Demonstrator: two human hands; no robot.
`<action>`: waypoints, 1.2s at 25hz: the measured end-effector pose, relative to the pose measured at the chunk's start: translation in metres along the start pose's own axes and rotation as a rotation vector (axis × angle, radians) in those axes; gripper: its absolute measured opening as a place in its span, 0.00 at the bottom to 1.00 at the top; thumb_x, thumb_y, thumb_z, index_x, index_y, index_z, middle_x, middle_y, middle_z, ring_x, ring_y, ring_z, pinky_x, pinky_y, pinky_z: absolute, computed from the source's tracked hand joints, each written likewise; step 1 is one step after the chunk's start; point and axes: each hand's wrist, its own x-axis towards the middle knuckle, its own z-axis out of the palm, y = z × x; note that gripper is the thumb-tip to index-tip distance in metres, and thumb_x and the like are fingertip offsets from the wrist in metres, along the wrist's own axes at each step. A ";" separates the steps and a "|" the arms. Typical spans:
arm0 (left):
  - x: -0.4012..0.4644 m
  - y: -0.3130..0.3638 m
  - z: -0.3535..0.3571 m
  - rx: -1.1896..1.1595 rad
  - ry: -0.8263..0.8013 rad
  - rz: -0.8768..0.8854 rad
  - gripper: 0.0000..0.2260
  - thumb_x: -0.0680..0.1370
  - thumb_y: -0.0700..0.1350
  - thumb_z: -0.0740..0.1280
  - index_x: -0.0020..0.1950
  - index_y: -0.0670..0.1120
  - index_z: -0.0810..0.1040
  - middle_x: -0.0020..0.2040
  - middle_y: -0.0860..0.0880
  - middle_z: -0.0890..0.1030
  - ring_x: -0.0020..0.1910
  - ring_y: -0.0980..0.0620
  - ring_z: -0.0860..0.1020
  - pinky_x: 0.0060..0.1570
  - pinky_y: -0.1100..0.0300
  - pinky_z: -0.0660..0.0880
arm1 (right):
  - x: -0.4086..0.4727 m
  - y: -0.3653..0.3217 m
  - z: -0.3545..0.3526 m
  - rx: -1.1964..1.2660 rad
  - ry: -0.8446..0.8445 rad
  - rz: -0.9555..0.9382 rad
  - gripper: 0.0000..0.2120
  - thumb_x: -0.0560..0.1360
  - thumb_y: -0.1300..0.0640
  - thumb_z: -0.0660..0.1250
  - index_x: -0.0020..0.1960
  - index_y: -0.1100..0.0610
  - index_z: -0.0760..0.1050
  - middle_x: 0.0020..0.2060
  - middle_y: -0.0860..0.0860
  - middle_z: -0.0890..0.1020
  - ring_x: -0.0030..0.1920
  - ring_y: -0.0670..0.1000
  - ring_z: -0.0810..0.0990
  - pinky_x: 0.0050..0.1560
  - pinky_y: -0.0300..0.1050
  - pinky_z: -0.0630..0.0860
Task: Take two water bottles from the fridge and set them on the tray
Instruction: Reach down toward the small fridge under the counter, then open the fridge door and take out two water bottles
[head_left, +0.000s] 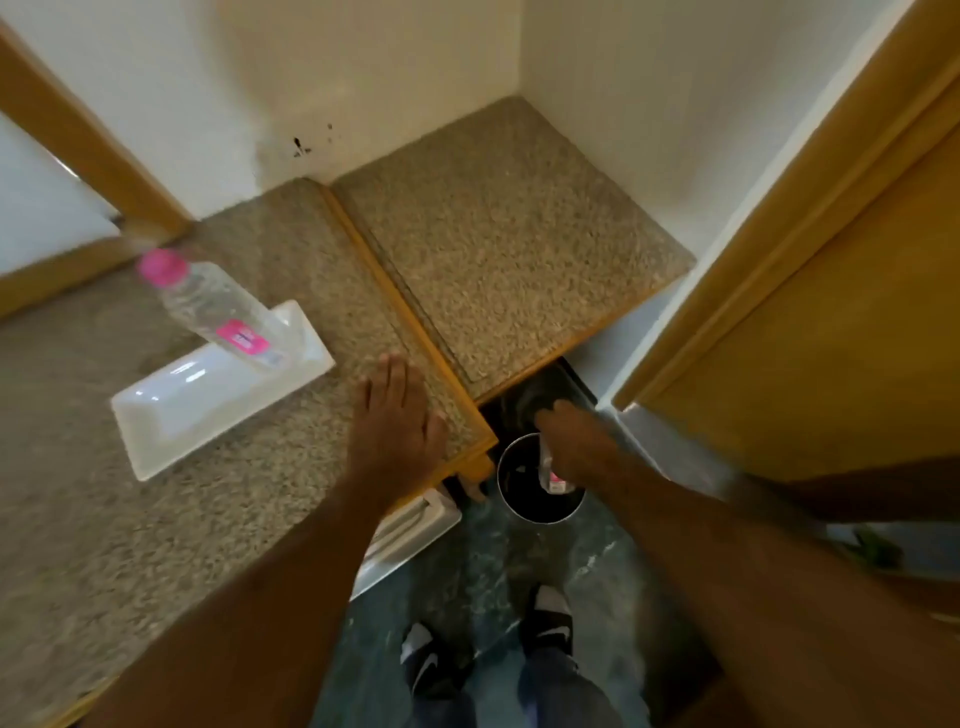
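Observation:
A clear water bottle (218, 306) with a pink cap and pink label stands on the far end of a white rectangular tray (171, 415) on the speckled stone counter. My left hand (395, 421) lies flat on the counter near its wooden front edge, to the right of the tray, holding nothing. My right hand (561, 421) reaches down into the dark opening under the raised counter section; its fingers are hidden there. Under my right wrist a small clear, pink-labelled item (556, 480) shows; I cannot tell whether it is held.
A round metal-rimmed bin (506, 499) sits on the dark floor below my right arm. A white ribbed panel (410, 525) juts out under the counter edge. A wooden door (805, 338) stands close on the right. White walls enclose the corner. My feet (545, 618) are below.

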 end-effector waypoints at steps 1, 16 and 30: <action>0.002 -0.002 0.008 -0.018 0.008 0.004 0.29 0.77 0.53 0.47 0.73 0.36 0.58 0.75 0.34 0.60 0.75 0.38 0.55 0.73 0.38 0.54 | 0.010 0.009 0.022 0.011 -0.024 0.007 0.21 0.67 0.61 0.70 0.58 0.56 0.69 0.57 0.58 0.71 0.54 0.63 0.76 0.51 0.56 0.77; -0.017 -0.017 0.016 -0.156 0.076 -0.058 0.26 0.80 0.50 0.52 0.74 0.38 0.58 0.76 0.37 0.60 0.77 0.42 0.54 0.75 0.42 0.53 | -0.015 -0.013 0.098 0.343 0.009 0.218 0.29 0.70 0.59 0.70 0.68 0.59 0.65 0.64 0.59 0.74 0.63 0.60 0.73 0.63 0.55 0.73; -0.377 -0.226 0.157 -0.022 -0.098 -0.204 0.28 0.78 0.49 0.56 0.74 0.37 0.58 0.76 0.35 0.57 0.76 0.36 0.53 0.74 0.46 0.45 | -0.028 -0.305 0.275 0.160 -0.059 -0.285 0.26 0.77 0.52 0.62 0.71 0.62 0.63 0.71 0.62 0.67 0.70 0.61 0.65 0.71 0.54 0.62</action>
